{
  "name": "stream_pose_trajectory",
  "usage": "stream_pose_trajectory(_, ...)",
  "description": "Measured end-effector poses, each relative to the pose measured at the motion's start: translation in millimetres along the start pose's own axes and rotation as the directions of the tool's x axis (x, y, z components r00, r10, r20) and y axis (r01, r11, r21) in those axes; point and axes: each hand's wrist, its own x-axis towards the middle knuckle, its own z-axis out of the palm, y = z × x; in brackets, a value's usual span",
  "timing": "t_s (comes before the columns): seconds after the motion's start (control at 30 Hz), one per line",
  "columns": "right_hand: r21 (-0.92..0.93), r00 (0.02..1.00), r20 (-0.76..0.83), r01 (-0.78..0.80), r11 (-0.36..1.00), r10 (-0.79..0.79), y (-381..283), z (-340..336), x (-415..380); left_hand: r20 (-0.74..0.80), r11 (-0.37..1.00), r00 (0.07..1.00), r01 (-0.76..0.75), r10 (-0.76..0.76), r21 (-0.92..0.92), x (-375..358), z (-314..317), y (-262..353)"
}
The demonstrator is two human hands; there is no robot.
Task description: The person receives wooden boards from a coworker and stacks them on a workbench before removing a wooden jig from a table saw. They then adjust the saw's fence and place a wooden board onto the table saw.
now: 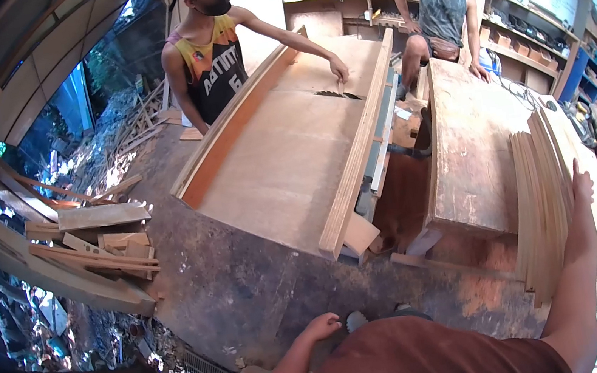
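Observation:
My left hand [323, 326] hangs low in front of my body, its fingers loosely curled together with nothing visible in them. On the right, my right hand [582, 183] rests by a long pale board [559, 131], one finger stretched out along it. Beside that board lies a stack of thin wooden strips [538, 206] on a worn workbench [471, 162]. Ahead is a plywood table sled [272, 160] with two raised side rails. A saw blade [331, 93] pokes up through its slot. A co-worker's hand [339, 68] is just above the blade.
One person [217, 68] stands left of the sled; another person [443, 17] sits behind the workbench. Scrap wood [104, 240] is piled at left on the concrete floor [219, 274]. Shelves [524, 52] with tools line the back wall. A gap separates sled and workbench.

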Motion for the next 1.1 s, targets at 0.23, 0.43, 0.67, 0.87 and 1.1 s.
stream_pose_trajectory(0.23, -0.064, 0.917, 0.289, 0.306, 0.95, -0.275, 90.8, 41.8, 112.7, -0.033, 0.987, 0.996, 0.086, -0.082, 0.138, 10.4, -1.5, -24.7)
stream_pose_trajectory(0.43, 0.01, 0.933, 0.014, 0.36, 0.933, -0.36, 164.3, 70.2, 116.9, -0.024, 0.97, 0.988, -0.151, 0.15, -0.188, 67.0, 20.3, 68.6)
stream_pose_trajectory(0.67, 0.109, 0.842, -0.018, 0.538, 0.836, -0.54, 164.9, 29.9, 145.2, 0.078, 0.786, 0.806, -0.545, 0.587, -0.291, 95.0, 41.1, 309.8)
stream_pose_trajectory(0.87, 0.199, 0.835, 0.273, 0.437, 0.877, -0.478, 158.8, -17.8, 146.1, 0.187, 0.736, 0.754, -0.502, 0.63, -0.454, 95.7, 54.7, 397.2)
stream_pose_trajectory(1.1, 0.209, 0.665, 0.467, 0.557, 0.804, -0.582, 162.6, -9.6, 159.7, 0.008, 0.707, 0.765, -0.591, 0.644, -0.389, 138.3, 62.6, 458.4)
